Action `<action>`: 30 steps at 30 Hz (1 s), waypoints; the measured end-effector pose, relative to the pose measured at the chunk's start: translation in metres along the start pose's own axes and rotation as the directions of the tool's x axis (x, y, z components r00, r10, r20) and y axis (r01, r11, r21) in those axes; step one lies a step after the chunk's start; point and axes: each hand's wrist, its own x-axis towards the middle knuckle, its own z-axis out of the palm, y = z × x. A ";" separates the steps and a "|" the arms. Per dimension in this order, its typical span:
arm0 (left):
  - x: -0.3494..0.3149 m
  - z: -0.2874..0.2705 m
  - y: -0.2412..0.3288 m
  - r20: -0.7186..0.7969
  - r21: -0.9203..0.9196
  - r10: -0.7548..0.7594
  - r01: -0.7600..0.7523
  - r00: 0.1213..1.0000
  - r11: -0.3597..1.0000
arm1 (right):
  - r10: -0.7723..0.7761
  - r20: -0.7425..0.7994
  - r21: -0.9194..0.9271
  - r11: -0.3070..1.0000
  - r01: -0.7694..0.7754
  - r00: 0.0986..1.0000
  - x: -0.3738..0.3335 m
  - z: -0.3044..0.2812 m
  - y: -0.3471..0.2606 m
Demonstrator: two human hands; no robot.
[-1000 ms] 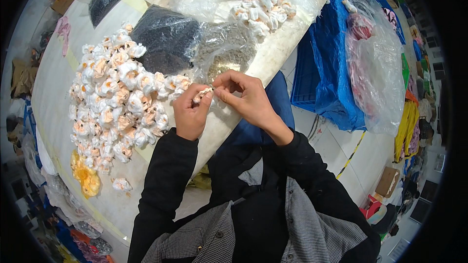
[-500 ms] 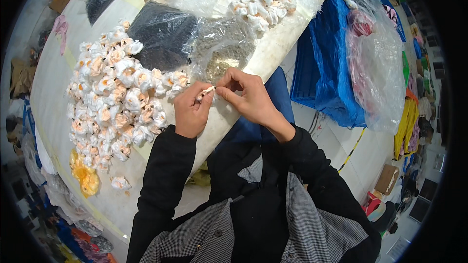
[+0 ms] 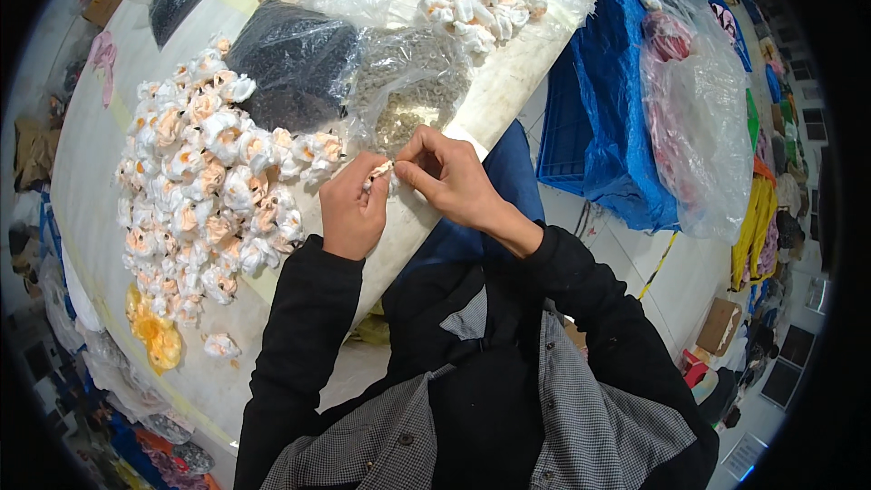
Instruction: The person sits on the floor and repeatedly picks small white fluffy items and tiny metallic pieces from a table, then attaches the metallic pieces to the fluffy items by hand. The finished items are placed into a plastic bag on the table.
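My left hand (image 3: 354,210) is closed, pinching a small cream fabric piece (image 3: 383,169) between thumb and forefinger. With thumb and forefinger together, my right hand (image 3: 456,180) meets the end of that piece. Whatever tiny bit lies between the right fingertips is too small to make out. Left of my hands spreads a heap of white and peach fabric flowers (image 3: 201,183). Just beyond my fingers sits a clear bag of small beige pieces (image 3: 408,104), next to a clear bag of tiny black pieces (image 3: 295,63).
More white fabric flowers (image 3: 476,0) lie at the table's far end. A second bag of black pieces (image 3: 184,0) and a yellow flower-like bundle (image 3: 156,334) are at the left. Blue crates (image 3: 562,150) with plastic sheeting stand on the floor at right.
Both hands stay together on the small fabric piece, with the fingers slightly shifted. The whole view has moved a little, so the table's things appear slightly further left.
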 end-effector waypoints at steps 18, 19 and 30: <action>-0.004 0.005 -0.008 0.009 0.101 0.104 -0.104 0.995 0.989 | -0.051 0.058 0.012 0.999 0.050 0.997 -0.001 -0.007 0.002; -0.005 0.004 -0.007 0.014 0.112 0.099 -0.100 0.995 0.989 | -0.064 0.060 0.010 0.998 0.064 0.996 -0.001 -0.006 0.003; -0.011 0.010 -0.015 0.001 0.210 0.270 -0.264 0.963 0.941 | -0.150 0.089 0.045 0.988 0.147 0.985 -0.002 -0.009 0.011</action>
